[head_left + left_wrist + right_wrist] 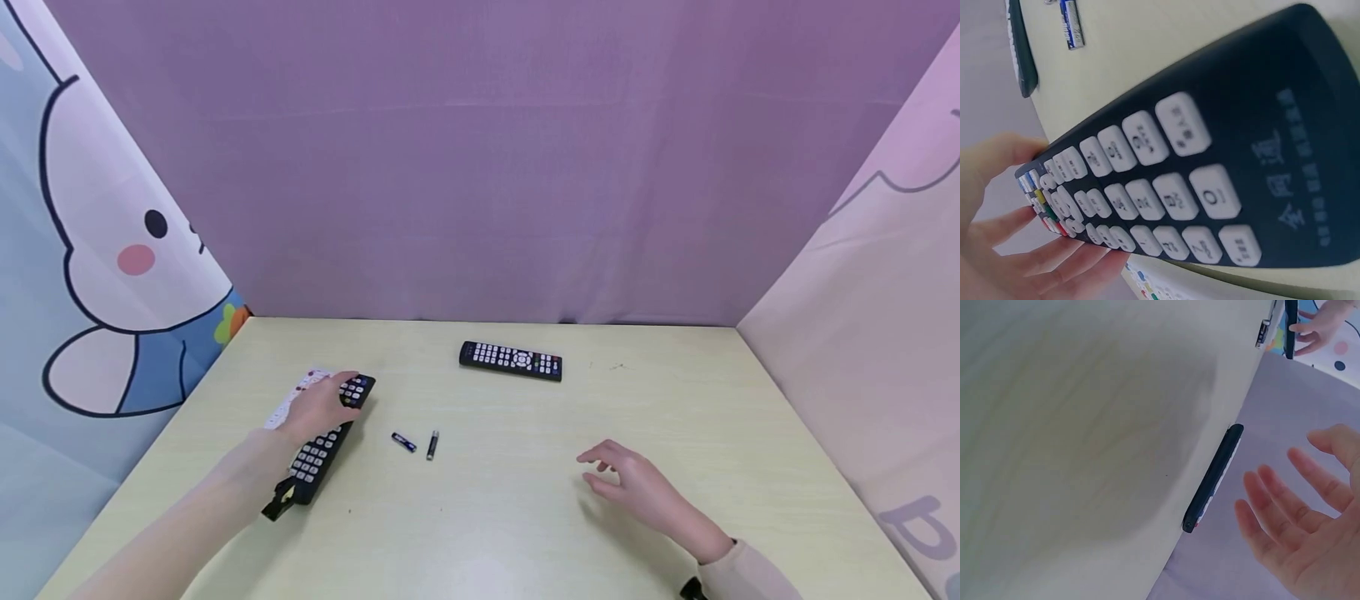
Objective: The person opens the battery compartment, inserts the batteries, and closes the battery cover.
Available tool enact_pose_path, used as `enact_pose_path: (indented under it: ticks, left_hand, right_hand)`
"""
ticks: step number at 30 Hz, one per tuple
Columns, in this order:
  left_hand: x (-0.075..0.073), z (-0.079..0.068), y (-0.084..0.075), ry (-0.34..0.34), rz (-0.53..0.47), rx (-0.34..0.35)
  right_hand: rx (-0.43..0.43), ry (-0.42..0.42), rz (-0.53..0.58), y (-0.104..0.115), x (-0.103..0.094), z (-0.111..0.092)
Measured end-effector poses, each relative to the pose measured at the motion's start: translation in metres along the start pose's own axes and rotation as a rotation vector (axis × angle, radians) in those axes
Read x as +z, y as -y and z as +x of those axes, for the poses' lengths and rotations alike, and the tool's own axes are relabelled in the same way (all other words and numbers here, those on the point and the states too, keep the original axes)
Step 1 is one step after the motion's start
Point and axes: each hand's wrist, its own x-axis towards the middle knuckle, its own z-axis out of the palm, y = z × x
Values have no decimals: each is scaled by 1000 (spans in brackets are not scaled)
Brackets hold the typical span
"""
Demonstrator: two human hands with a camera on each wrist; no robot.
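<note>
A black remote control (318, 456) with white buttons is held in my left hand (317, 410), thumb on one long edge and fingers along the other. In the left wrist view its button face fills much of the picture. A white remote control (287, 406) lies beside it, partly hidden by that hand. Two small batteries, one slanted battery (403, 442) and one more upright battery (432, 445), lie on the table to the right. My right hand (636, 489) hovers over the table's right side, fingers loosely bent and holding nothing.
Another black remote control (510, 361) lies at the back middle of the pale wooden table (510, 517). A purple cloth (480, 167) hangs behind the far edge. Printed cloths stand at the left, with a cartoon figure (135, 292), and at the right.
</note>
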Motion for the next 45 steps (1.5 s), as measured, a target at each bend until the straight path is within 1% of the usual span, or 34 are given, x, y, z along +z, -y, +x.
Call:
enact_pose_path:
  ticks: [7,13,17,23,32,39,43,45]
  left_hand:
    - [4,9,0,12,101,18]
    - [8,12,-3,53,139,22]
    - [12,15,-1,69,159,13]
    - [16,19,3,84,169,-11]
    - [17,20,5,112,169,-37]
    - [20,21,9,108,162,-42]
    - [20,22,8,120,168,-44]
    - [19,21,7,130,175,-45]
  right_hand:
    - [14,-9,-4,-4,0,2]
    - [6,-9,-10,-6,0,3]
    - [-2,-8,-7,-8,1,3]
    - [-2,-8,-6,-10,2,4]
    - [-7,-17,16,-10,2,4]
    - [7,1,26,-10,2,5]
    - [18,8,32,-10,1,5]
    - [10,12,30,-11,1,6]
